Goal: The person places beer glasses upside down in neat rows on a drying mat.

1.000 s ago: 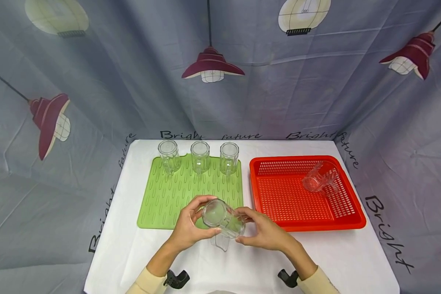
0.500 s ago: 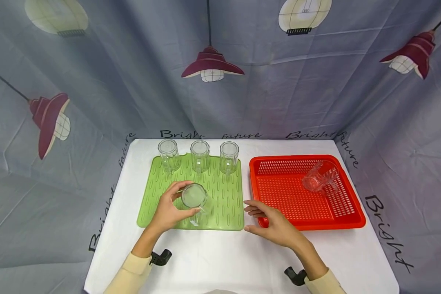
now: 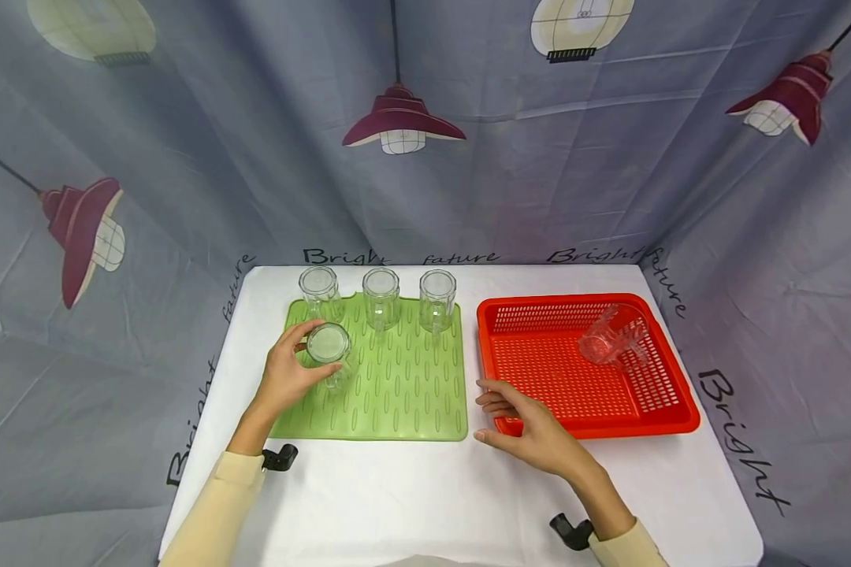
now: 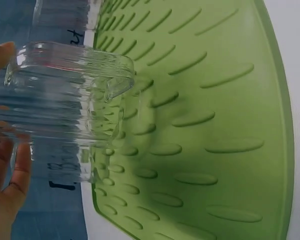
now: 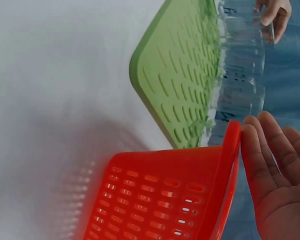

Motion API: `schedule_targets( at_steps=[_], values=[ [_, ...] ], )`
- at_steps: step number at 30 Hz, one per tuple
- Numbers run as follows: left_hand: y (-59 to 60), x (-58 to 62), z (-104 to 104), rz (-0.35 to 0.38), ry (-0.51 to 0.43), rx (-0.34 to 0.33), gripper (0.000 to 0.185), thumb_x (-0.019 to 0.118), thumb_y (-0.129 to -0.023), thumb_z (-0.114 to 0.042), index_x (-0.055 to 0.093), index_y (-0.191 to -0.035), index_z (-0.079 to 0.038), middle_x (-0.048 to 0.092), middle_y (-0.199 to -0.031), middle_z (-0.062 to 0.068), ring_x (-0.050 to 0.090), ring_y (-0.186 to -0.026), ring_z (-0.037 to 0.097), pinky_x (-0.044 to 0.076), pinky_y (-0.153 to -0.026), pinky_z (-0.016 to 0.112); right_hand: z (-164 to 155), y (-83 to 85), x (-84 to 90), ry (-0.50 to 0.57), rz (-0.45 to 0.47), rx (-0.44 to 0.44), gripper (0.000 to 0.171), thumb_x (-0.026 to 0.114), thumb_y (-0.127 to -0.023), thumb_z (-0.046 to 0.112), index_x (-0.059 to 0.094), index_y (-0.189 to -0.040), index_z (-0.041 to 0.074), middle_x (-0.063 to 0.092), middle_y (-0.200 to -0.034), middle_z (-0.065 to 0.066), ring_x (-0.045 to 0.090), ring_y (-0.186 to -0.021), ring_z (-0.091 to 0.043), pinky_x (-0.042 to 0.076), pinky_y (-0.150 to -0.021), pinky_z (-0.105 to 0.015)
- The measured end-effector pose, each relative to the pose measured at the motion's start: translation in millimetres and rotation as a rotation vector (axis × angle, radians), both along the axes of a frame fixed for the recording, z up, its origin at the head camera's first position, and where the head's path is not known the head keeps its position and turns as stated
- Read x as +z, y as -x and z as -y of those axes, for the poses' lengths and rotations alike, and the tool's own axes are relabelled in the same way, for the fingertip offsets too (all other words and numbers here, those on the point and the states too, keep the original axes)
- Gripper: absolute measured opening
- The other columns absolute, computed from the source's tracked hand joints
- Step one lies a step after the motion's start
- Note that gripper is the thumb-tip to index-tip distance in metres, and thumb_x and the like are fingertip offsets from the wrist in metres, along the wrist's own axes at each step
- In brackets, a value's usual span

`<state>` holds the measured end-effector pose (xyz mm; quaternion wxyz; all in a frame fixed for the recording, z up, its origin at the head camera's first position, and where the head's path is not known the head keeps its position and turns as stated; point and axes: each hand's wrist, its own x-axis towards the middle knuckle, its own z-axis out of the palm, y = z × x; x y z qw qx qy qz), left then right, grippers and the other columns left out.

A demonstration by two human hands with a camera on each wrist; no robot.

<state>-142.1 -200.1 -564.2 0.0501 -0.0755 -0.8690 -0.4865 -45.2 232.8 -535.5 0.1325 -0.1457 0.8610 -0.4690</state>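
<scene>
My left hand (image 3: 287, 374) grips a clear glass mug (image 3: 328, 353) at the left side of the green ribbed mat (image 3: 397, 386). In the left wrist view the mug (image 4: 65, 105) shows its handle, and its base sits at or just above the mat (image 4: 215, 130); my fingers (image 4: 10, 170) wrap round it. Three more glass mugs (image 3: 379, 295) stand in a row along the mat's far edge. My right hand (image 3: 521, 417) rests with straight fingers at the near left corner of the red basket (image 3: 670, 409). One glass mug (image 3: 610, 337) lies on its side in that basket.
A white table (image 3: 432, 496) carries the mat and the basket side by side. Grey printed cloth (image 3: 113, 197) walls stand close at the back and both sides. In the right wrist view the basket's rim (image 5: 230, 150) touches my fingertips (image 5: 260, 135).
My left hand has carried the mug from the table's front middle up and left onto the mat. My right hand let go of it and moved right to the basket's corner.
</scene>
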Motion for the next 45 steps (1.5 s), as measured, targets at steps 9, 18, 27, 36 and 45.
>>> schedule_targets(
  at_steps=[9,18,27,36,45],
  values=[
    [6.2,-6.0,3.0,0.025,0.024,-0.001,0.084,0.095,-0.080,-0.009,0.056,-0.153,-0.009,0.058,-0.149,0.019,0.057,-0.136,0.040,0.053,-0.114,0.059,1.5,-0.8,-1.1,-0.004,-0.001,-0.015,0.070,0.086,-0.094,0.036,0.053,-0.155,0.025,0.071,-0.136,-0.004,0.072,-0.121,-0.032,0.064,-0.106,-0.043],
    [10.7,-12.8,2.6,-0.021,0.052,0.031,0.082,0.089,-0.088,-0.010,0.049,-0.160,-0.008,0.050,-0.159,0.020,0.055,-0.139,0.044,0.058,-0.110,0.059,3.4,0.7,1.2,0.031,-0.067,-0.037,0.062,0.085,-0.095,0.032,0.057,-0.150,0.024,0.073,-0.128,0.002,0.075,-0.115,-0.031,0.065,-0.104,-0.047],
    [10.1,-13.6,1.4,-0.004,0.052,0.036,0.083,0.087,-0.092,-0.013,0.044,-0.163,-0.009,0.044,-0.166,0.019,0.051,-0.147,0.044,0.057,-0.113,0.059,0.5,2.7,0.2,0.055,-0.093,-0.073,0.057,0.084,-0.096,0.027,0.059,-0.147,0.025,0.074,-0.126,-0.001,0.074,-0.114,-0.031,0.065,-0.104,-0.043],
    [6.0,-9.6,0.2,-0.039,0.085,0.047,0.084,0.088,-0.090,-0.013,0.044,-0.163,-0.007,0.044,-0.168,0.020,0.046,-0.151,0.045,0.053,-0.116,0.063,-0.3,2.9,0.9,0.053,-0.094,-0.078,0.058,0.085,-0.096,0.030,0.059,-0.147,0.025,0.074,-0.125,0.001,0.074,-0.114,-0.029,0.065,-0.104,-0.040],
    [-8.8,11.3,-10.1,-0.209,0.106,0.080,0.086,0.091,-0.085,-0.009,0.049,-0.160,-0.009,0.051,-0.163,0.017,0.044,-0.152,0.043,0.038,-0.127,0.067,0.4,1.5,0.9,0.067,-0.095,-0.080,0.057,0.084,-0.096,0.029,0.059,-0.147,0.026,0.074,-0.126,-0.004,0.075,-0.113,-0.030,0.065,-0.103,-0.041]
  ],
)
